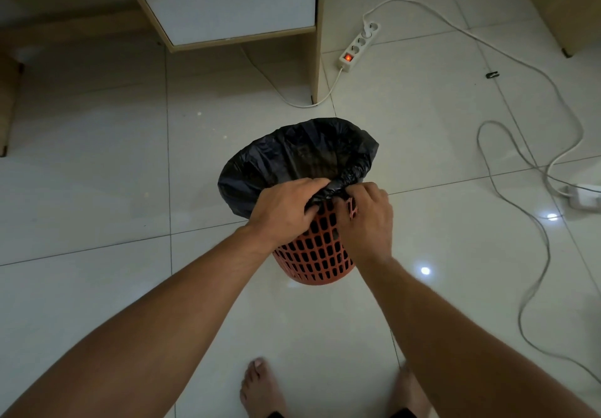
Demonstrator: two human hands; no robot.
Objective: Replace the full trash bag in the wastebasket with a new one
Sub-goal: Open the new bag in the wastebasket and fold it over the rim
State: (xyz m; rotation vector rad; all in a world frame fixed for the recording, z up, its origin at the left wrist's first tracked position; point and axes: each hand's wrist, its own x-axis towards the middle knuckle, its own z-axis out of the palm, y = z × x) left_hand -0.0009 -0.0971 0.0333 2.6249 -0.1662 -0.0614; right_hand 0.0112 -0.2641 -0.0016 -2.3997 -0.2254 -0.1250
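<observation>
Gripping gathered rim of crinkled black plastic trash bag (292, 154) with left hand (286, 209) and right hand (367, 219), bag draping red perforated plastic wastebasket (315, 255) on floor. Judging fitting nearly complete, or removal just starting; cannot tell.

**No readable text in view**

No lettering, brand, number or sign could be read anywhere in the head view. The power strip (359, 43) on the floor carried only a lit red switch, with no marking legible on its white casing. The white adapter (583, 195) at the right edge was too blurred to show any print.
</observation>
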